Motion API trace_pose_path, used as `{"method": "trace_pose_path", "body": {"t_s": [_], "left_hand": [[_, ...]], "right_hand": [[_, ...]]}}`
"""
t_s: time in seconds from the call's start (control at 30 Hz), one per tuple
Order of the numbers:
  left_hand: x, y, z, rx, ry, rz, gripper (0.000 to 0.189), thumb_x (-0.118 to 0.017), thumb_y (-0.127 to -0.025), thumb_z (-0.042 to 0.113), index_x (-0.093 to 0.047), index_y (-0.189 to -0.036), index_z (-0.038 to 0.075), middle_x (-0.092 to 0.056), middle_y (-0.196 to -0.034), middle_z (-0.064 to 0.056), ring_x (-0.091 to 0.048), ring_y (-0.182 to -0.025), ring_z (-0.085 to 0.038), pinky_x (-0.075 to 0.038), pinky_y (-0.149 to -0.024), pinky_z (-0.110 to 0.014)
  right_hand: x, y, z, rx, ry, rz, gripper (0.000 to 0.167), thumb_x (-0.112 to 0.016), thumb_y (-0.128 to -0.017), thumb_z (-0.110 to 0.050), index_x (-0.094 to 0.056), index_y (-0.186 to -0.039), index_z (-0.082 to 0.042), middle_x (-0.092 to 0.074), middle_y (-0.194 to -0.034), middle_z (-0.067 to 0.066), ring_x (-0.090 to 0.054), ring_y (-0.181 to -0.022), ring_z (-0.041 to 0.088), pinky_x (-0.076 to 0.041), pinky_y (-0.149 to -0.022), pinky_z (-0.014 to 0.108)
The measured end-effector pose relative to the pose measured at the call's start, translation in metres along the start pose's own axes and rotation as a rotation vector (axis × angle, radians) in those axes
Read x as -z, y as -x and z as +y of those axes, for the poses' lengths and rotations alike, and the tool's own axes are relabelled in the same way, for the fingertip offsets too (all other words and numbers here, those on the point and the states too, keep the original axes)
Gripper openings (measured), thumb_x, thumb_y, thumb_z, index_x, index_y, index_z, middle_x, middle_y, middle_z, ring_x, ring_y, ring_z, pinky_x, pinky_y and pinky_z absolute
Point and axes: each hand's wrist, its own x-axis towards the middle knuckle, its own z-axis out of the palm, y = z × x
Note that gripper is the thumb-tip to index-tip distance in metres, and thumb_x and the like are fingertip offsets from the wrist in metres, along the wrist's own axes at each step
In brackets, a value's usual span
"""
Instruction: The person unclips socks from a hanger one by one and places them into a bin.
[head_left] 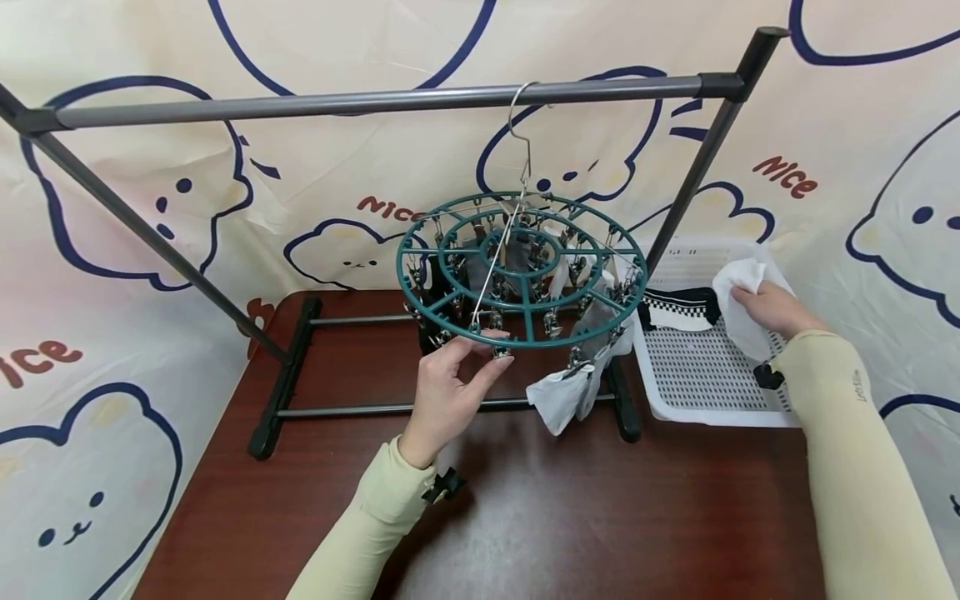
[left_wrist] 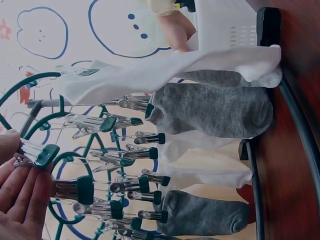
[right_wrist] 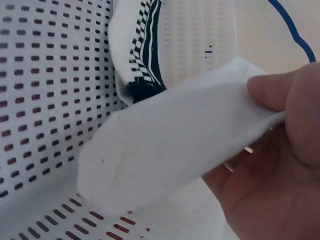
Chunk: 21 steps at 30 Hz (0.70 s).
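My left hand (head_left: 444, 396) is at the front rim of a round green clip hanger (head_left: 528, 340). Its thumb and fingers pinch a metal clip with green tips (left_wrist: 46, 156); no sock shows in that clip. Over the white basket (head_left: 660, 410) at the right, my right hand (head_left: 776, 308) grips a white sock (right_wrist: 160, 145) by one end, the rest of it extending across the basket. A white sock with a black checkered band (head_left: 681, 310) lies in the basket. Grey socks (left_wrist: 215, 110) and white socks (left_wrist: 175, 70) hang from other clips.
The hanger's hook (head_left: 517, 125) hangs on the top bar (head_left: 375, 102) of a dark metal rack, whose feet (head_left: 262, 437) stand on a reddish-brown table (head_left: 562, 517). A cartoon-printed cloth (head_left: 112, 350) covers the wall behind.
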Motion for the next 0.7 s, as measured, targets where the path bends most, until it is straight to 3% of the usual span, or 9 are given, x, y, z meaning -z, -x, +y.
{"method": "trace_pose_path", "body": {"t_s": [0.17,0.3,0.53,0.7], "left_hand": [[0.0,0.0,0.001,-0.002,-0.005,0.006,0.028,-0.08,-0.09,0.005,-0.074,-0.117,0.006,-0.078,-0.116,-0.006,-0.072,-0.089,-0.017,-0.057,-0.078,-0.031],[0.001,0.001,0.0,0.003,-0.001,0.007,0.028,-0.08,-0.09,0.005,-0.074,-0.117,0.005,-0.078,-0.117,-0.006,-0.072,-0.089,-0.017,-0.057,-0.078,-0.03],[0.0,0.001,0.0,-0.001,-0.004,0.012,0.03,-0.08,-0.089,0.004,-0.074,-0.118,0.006,-0.078,-0.115,-0.007,-0.073,-0.09,-0.017,-0.058,-0.08,-0.032],[0.003,0.001,0.001,0.003,-0.016,0.008,0.031,-0.08,-0.089,0.006,-0.074,-0.12,0.008,-0.078,-0.115,-0.006,-0.072,-0.091,-0.017,-0.058,-0.081,-0.034]], "right_hand": [[0.002,-0.004,-0.002,-0.008,0.005,0.097,0.075,-0.017,-0.111,-0.047,-0.033,-0.144,0.019,-0.042,-0.135,0.044,-0.046,-0.121,0.058,-0.04,-0.101,0.074],[-0.005,-0.008,-0.008,0.005,0.018,0.11,0.071,-0.017,-0.111,-0.042,-0.035,-0.142,0.02,-0.042,-0.135,0.045,-0.046,-0.121,0.059,-0.039,-0.101,0.073],[-0.026,-0.021,-0.016,0.051,0.082,-0.05,0.06,-0.029,-0.113,-0.028,-0.029,-0.15,0.019,-0.041,-0.14,0.044,-0.044,-0.128,0.06,-0.035,-0.109,0.073],[-0.041,-0.028,-0.023,0.11,0.142,-0.092,0.046,-0.04,-0.109,-0.014,-0.046,-0.14,0.02,-0.05,-0.129,0.04,-0.053,-0.11,0.049,-0.043,-0.097,0.066]]}}
